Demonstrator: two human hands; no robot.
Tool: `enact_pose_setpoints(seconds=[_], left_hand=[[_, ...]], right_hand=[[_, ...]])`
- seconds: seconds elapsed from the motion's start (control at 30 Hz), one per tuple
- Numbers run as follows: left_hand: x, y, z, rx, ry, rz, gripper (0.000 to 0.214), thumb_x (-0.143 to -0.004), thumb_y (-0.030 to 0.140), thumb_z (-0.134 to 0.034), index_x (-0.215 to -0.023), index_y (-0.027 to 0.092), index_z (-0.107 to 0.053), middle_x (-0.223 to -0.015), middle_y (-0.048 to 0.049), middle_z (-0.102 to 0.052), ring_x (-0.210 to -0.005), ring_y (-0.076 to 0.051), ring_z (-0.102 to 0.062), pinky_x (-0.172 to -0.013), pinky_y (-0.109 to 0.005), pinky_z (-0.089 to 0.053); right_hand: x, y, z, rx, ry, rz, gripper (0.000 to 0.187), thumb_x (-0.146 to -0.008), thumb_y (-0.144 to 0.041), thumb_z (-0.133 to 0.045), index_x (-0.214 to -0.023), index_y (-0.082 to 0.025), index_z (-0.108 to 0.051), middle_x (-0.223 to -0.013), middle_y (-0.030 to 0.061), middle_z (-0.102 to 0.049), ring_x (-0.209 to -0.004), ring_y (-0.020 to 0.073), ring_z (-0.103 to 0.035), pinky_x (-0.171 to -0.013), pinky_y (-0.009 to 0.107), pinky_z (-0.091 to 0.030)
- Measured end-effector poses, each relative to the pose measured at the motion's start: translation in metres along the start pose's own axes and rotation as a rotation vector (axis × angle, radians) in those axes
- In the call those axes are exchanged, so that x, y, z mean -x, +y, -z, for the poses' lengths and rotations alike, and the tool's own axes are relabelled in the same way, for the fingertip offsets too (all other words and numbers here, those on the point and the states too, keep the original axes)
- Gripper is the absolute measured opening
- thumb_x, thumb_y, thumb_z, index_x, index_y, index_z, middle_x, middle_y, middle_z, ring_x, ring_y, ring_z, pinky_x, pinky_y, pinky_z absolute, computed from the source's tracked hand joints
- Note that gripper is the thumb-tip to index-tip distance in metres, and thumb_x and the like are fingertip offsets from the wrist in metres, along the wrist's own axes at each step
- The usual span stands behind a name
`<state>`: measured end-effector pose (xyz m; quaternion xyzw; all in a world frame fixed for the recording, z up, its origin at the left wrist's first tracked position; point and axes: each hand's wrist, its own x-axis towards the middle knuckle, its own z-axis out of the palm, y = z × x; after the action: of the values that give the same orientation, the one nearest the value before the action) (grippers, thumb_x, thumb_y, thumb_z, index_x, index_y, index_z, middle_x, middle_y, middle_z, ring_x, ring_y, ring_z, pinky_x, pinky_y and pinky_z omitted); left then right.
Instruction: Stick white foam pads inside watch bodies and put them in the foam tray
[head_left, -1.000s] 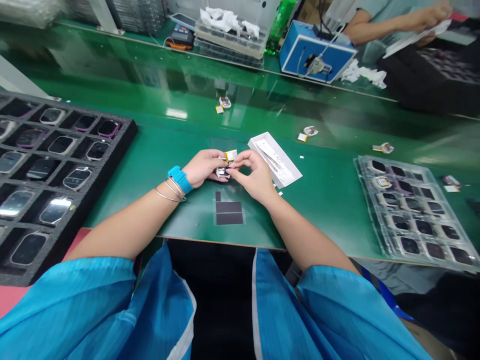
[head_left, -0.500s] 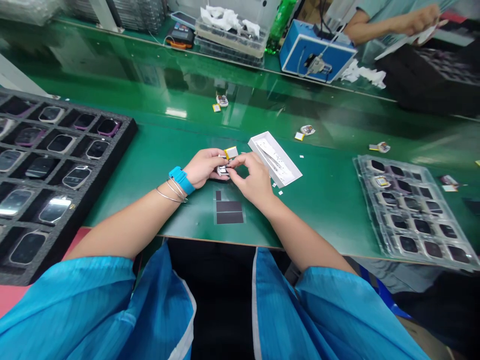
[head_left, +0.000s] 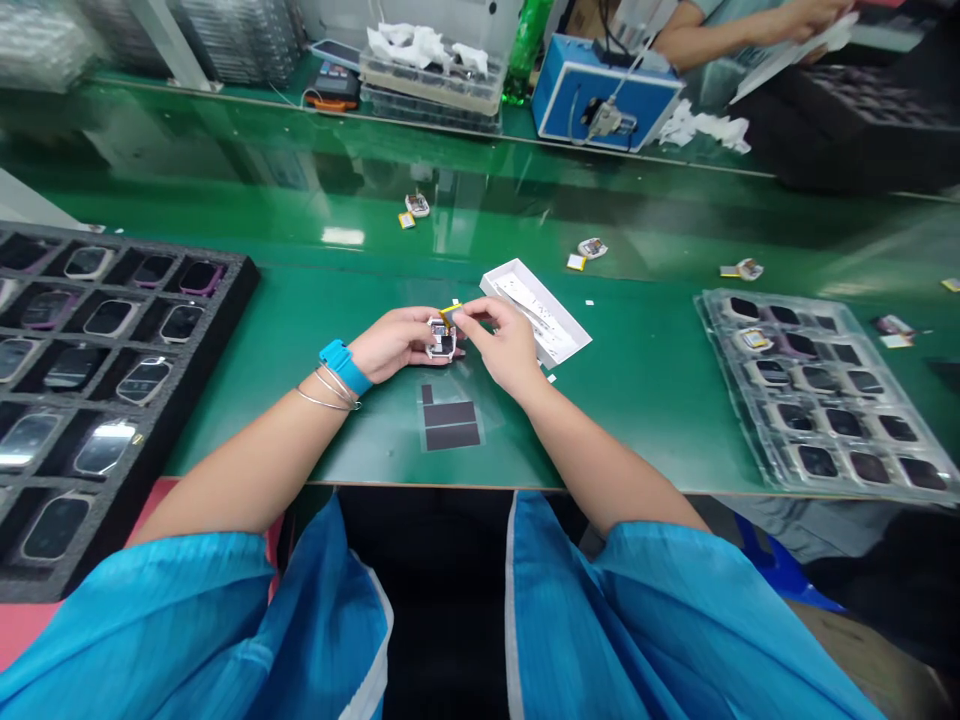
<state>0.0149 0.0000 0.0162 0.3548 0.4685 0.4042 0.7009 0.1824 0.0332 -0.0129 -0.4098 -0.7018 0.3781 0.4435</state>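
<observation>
My left hand [head_left: 394,343] is closed around a small watch body [head_left: 441,339], holding it just above the green bench. My right hand [head_left: 501,340] pinches a small yellow part [head_left: 449,312] at the top edge of that watch body. Both hands meet at the middle of the bench, over a sheet of dark adhesive pads [head_left: 451,423]. A blue band and thin bracelets sit on my left wrist.
A white tray [head_left: 535,312] lies just right of my hands. A black foam tray [head_left: 112,340] of watch faces is at the left, a clear blister tray [head_left: 817,400] of parts at the right. Loose parts lie on the conveyor [head_left: 417,205]. Another person's arm [head_left: 720,35] works beyond a blue box [head_left: 604,100].
The yellow part has dropped from above my fingers onto the watch body's top edge, and the watch body now shows more openly in my left hand. The view has shifted slightly.
</observation>
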Motion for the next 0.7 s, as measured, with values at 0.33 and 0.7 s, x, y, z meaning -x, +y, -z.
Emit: enact_pose_setpoints(seconds=[0.33,0.7], left_hand=[[-0.004,-0.005,-0.004,-0.031,0.118,-0.012,0.023,-0.071,0.006,-0.068,-0.092,0.012,-0.067,-0.075,-0.0039,-0.070,-0.063,-0.015,-0.070,-0.057,-0.022,-0.058],[-0.009,-0.006,0.009,0.236,0.047,-0.022,0.027,-0.075,0.005,-0.068,-0.100,0.012,-0.071,-0.092,-0.0066,-0.073,-0.079,-0.013,-0.070,-0.080,-0.028,-0.060]], right_hand=[[0.008,-0.008,-0.003,0.294,0.000,0.184,0.009,-0.089,-0.027,-0.062,-0.085,-0.024,-0.070,-0.089,0.0009,-0.074,-0.088,0.0200,-0.066,-0.098,0.042,-0.048],[0.008,-0.011,-0.001,0.453,-0.188,0.271,0.018,-0.092,-0.021,-0.057,-0.083,-0.027,-0.070,-0.105,0.0030,-0.070,-0.104,0.0228,-0.058,-0.118,0.059,-0.025]])
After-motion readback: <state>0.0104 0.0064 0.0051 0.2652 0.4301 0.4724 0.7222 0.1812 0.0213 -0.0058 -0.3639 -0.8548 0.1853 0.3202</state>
